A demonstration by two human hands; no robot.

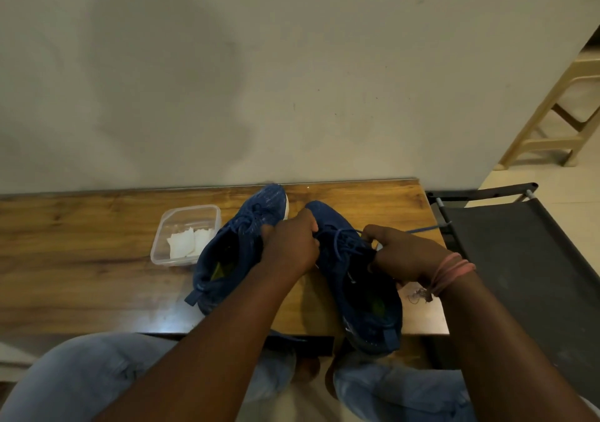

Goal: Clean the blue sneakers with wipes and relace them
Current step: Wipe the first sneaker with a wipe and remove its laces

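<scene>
Blue mesh covers both sneakers, and they stand side by side on the wooden table (81, 249) in front of you, toes toward the wall (292, 80). The left sneaker (233, 249) sits untouched just beside a clear plastic container (159, 249) that holds folded white wipes (186, 243). The right sneaker (354, 279) lies under both your hands, its heel hanging slightly past the table's near edge.

Your left hand (290, 243) curls over the laces at the right sneaker's inner side, fingers bent in around them; the exact pinch is hidden by the back of the hand. Your right hand (401, 253) grips the sneaker's outer side, thumb and fingers closed on the blue lace (422, 229), whose free end stretches out to the right across the table edge. Pink bands (451, 274) wrap your right wrist.

No brand name or writing can be read on the sneakers: a small pale mark on the right sneaker's side is too blurred to make out. A yellow-green patch shows on each insole.

A dark fabric chair (519, 275) stands at the table's right end, and a beige plastic stool (558, 119) stands farther back.
</scene>
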